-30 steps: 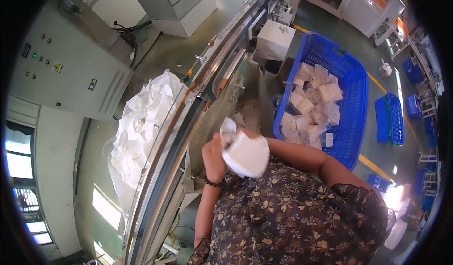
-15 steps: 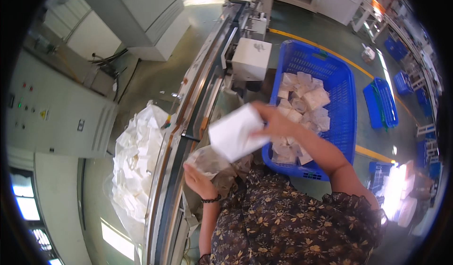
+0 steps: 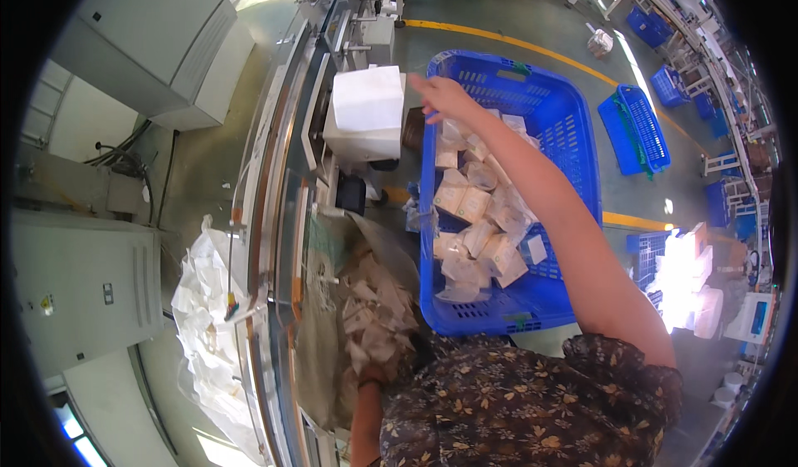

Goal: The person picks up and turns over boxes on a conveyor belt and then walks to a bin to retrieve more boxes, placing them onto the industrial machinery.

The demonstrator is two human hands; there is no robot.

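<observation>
My right hand (image 3: 445, 99) is stretched out over the rim of the blue basket (image 3: 428, 217), its fingers apart and nothing in them. Just left of it, a white squared block (image 3: 368, 98), perhaps a stack of soft sheets, rests on the pale machine box (image 3: 363, 144). My left hand reaches down into a sack (image 3: 318, 317) filled with crumpled, clear and whitish wrapper scraps (image 3: 378, 321). Its fingers are hidden among the scraps. Inside the basket lie several small packs (image 3: 474, 203) in clear plastic wrapping.
A conveyor rail (image 3: 268, 217) runs along the sack's left. Beyond it stands a big bag (image 3: 204, 309) of white material. Grey cabinets (image 3: 83, 292) line the left side. On the floor at the right sits another blue basket (image 3: 633, 130), past a yellow line (image 3: 532, 45).
My right hand has moved up and let go of the white block, now on the machine box. My left hand, which held a clear plastic wrapper, has gone down into the sack. The view has shifted.
</observation>
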